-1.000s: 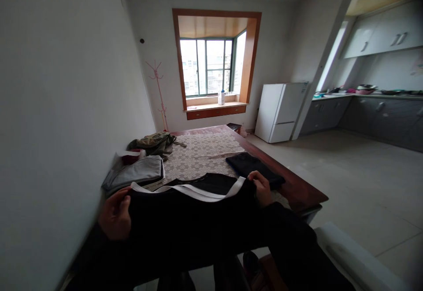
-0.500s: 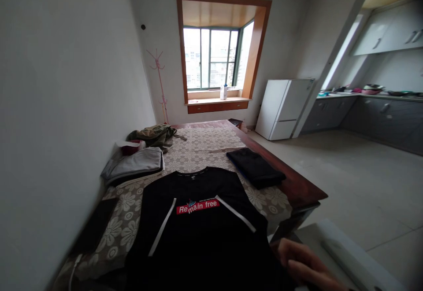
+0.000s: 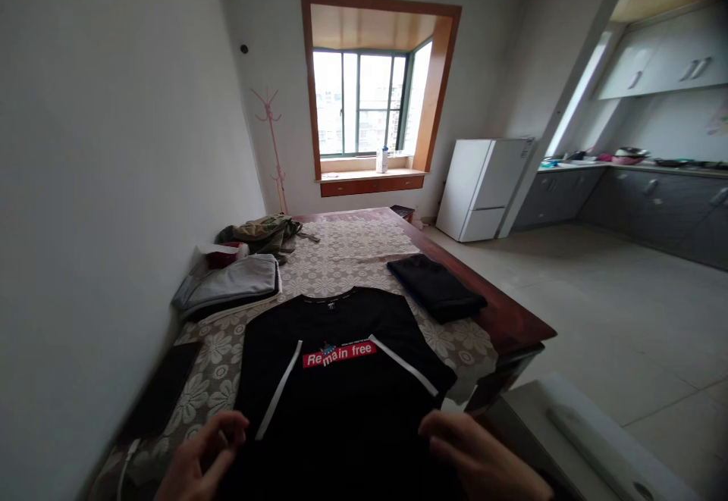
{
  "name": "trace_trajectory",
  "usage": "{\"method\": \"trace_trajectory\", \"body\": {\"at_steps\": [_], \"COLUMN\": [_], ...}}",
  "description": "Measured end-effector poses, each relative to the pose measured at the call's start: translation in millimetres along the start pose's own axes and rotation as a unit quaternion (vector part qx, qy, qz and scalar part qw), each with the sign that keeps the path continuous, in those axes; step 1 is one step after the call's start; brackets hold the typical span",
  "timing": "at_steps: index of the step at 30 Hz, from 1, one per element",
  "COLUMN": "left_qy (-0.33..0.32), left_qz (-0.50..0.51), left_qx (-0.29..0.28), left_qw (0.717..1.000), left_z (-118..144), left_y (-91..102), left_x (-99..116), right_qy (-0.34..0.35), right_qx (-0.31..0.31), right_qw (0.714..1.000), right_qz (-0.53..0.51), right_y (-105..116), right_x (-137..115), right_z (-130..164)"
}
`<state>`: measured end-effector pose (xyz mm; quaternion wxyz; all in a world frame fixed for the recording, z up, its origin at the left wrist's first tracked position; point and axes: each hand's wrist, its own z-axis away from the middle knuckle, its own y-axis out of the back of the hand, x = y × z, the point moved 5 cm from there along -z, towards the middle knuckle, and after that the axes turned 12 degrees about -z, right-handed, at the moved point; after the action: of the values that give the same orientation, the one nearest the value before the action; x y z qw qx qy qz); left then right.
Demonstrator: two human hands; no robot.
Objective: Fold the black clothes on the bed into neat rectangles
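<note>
- The left hand (image 3: 196, 463) sits at the bottom edge of the view, over the lower left part of the black T-shirt (image 3: 341, 395); its fingers are loosely curled and clamp nothing, and whether the fingertips touch the cloth cannot be told.
- The black T-shirt lies spread flat, front up, on the near end of the desk (image 3: 512, 327), between and just beyond the two hands, with its collar pointing away toward the window (image 3: 361, 103).
- Across its chest runs a red label reading "Remain free", and a white stripe slants down from each end of that label toward the hem.
- The right hand (image 3: 483, 463) rests at the shirt's lower right edge, fingers bent and reaching left; it appears to touch the fabric, yet no firm grip shows.
- The two hands are well apart, one at each side of the garment.
- On the floral lace cloth (image 3: 346, 258), a grey folded garment (image 3: 233, 292) lies left of the collar, and a folded black garment (image 3: 435, 287) lies to its right.
</note>
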<state>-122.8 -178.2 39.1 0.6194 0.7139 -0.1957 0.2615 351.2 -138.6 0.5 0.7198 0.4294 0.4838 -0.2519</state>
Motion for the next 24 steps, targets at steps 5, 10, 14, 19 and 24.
{"method": "trace_trajectory", "body": {"at_steps": [5, 10, 14, 19, 24], "left_qy": [0.024, 0.069, 0.066, 0.058, 0.044], "left_qz": [-0.125, -0.246, -0.251, -0.227, -0.185], "left_qx": [0.043, 0.062, 0.054, 0.036, 0.037], "left_qw": [0.991, 0.965, 0.964, 0.971, 0.981], "left_z": [-105.0, -185.3, -210.3, -220.7, -225.8], "left_y": [19.2, 8.3, -4.7, -16.0, -12.7], "left_x": [0.6, -20.2, -23.4, -20.1, -13.2], "right_qy": [0.12, 0.053, 0.026, 0.025, 0.043], "right_qx": [0.125, 0.218, 0.233, 0.222, 0.21], "right_qw": [0.98, 0.935, 0.923, 0.924, 0.933], "right_qz": [0.096, 0.275, 0.305, 0.311, 0.289], "right_y": [80.4, 114.8, 114.3, 113.5, 123.0], "right_x": [-51.9, -42.2, -32.2, -25.9, -27.2], "right_z": [-97.1, -202.6, -241.8, -257.0, -258.9]}}
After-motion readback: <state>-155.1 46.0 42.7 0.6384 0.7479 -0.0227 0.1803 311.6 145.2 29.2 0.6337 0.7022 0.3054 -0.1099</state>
